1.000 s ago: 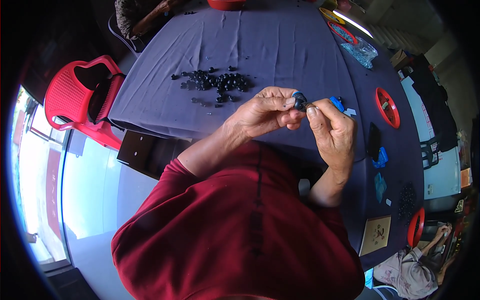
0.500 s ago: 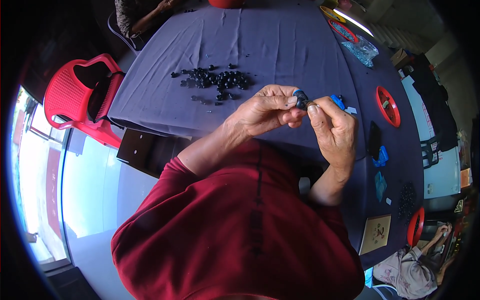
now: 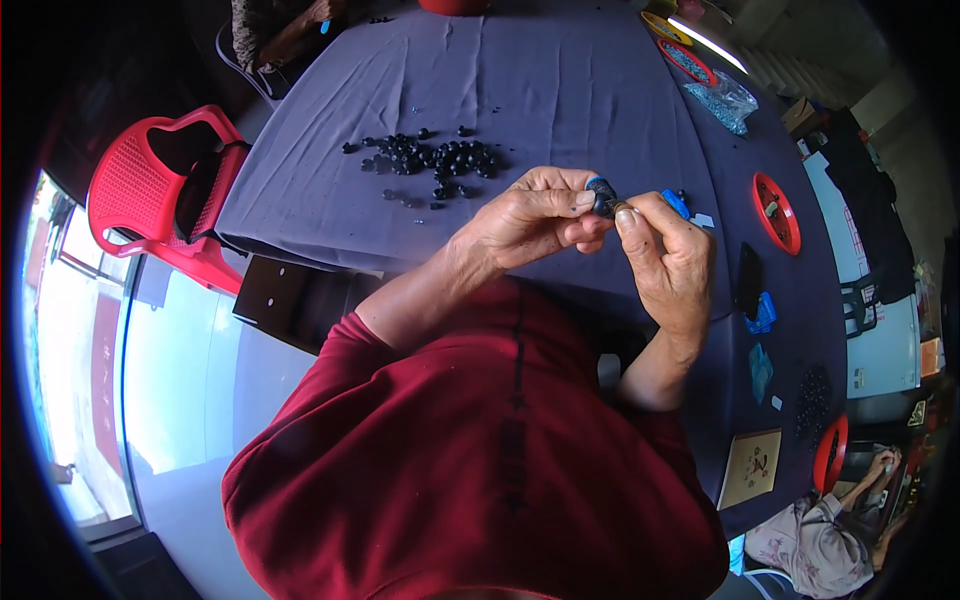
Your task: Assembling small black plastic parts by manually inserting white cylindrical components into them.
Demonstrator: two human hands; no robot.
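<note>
My left hand point(image 3: 535, 220) pinches a small dark round part point(image 3: 603, 195) between thumb and fingers above the near edge of a table with a dark blue cloth point(image 3: 560, 80). My right hand point(image 3: 668, 262) meets it from the right, its thumb and forefinger closed on a tiny brownish piece point(image 3: 621, 208) that touches the dark part. A scattered heap of several small black round parts point(image 3: 440, 160) lies on the cloth just beyond my left hand.
A red plastic chair point(image 3: 150, 190) stands at the left. Red shallow dishes point(image 3: 776, 212), small blue pieces point(image 3: 762, 312), a clear bag point(image 3: 728, 100) and more black parts point(image 3: 812, 395) lie to the right. Other people sit at the far side point(image 3: 285, 30) and lower right point(image 3: 820, 550).
</note>
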